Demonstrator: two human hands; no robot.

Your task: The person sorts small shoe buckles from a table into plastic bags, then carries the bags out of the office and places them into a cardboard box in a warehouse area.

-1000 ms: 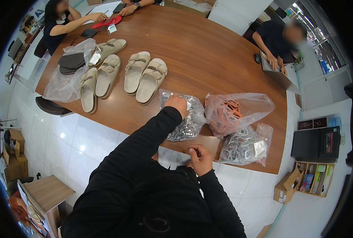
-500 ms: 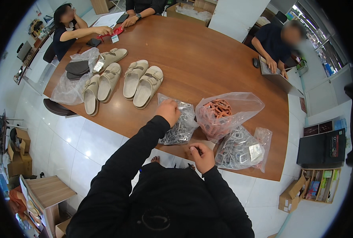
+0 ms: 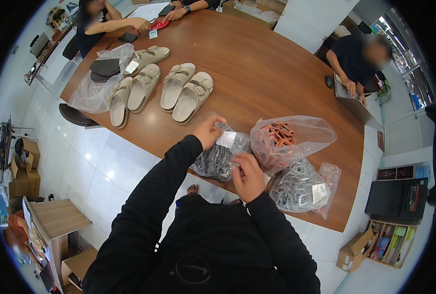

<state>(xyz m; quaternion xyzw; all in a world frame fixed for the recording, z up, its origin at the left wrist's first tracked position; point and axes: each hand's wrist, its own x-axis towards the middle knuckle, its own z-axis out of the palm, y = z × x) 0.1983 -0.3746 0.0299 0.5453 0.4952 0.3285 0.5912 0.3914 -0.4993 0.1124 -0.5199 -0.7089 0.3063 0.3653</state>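
My left hand (image 3: 210,131) grips the far edge of a clear plastic bag of metal buckles (image 3: 213,160), beside its white label (image 3: 226,139). My right hand (image 3: 247,177) is over the bag's near right side, slightly blurred. Its fingers are bent and the thumb stands apart, with nothing visible between them. Just right of that bag stands an open clear bag of orange-brown straps (image 3: 279,135). Nearer the table edge lies another clear bag of metal buckles (image 3: 296,188), with a white label on it.
Beige two-strap sandals (image 3: 191,100) stand on the wooden table (image 3: 262,73). Left of them, dark sole-shaped pieces (image 3: 104,68) lie on clear plastic. One person sits at a laptop (image 3: 350,93) on the right; two others sit at the far left, around a red item (image 3: 159,25).
The nearest buckle bag has shifted, and its white label now shows. My right hand has come up from the table edge to this bag; my left hand is at its far edge.
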